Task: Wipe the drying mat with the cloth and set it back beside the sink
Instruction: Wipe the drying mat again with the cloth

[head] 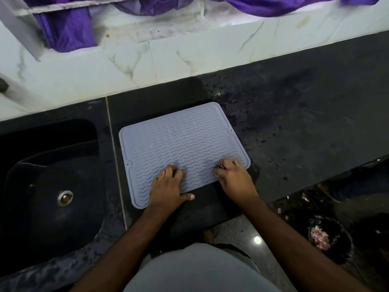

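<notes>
The drying mat [179, 142], grey-blue with wavy ridges, lies flat on the black counter [294, 127] just right of the black sink [52, 186]. My left hand [168, 188] rests on the mat's near edge, fingers curled on top and thumb at the edge. My right hand [233, 178] is on the mat's near right corner with its fingers closed. A small dark speckled bit, apparently the cloth [219, 166], peeks out at its fingertips; the rest of it is hidden under the hand.
The sink has a metal drain [64, 198]. Water drops speckle the counter behind and right of the mat. A white marble-tiled wall [189, 55] backs the counter, with purple fabric [69, 32] above. On the floor at the right stands a dark bin [328, 239].
</notes>
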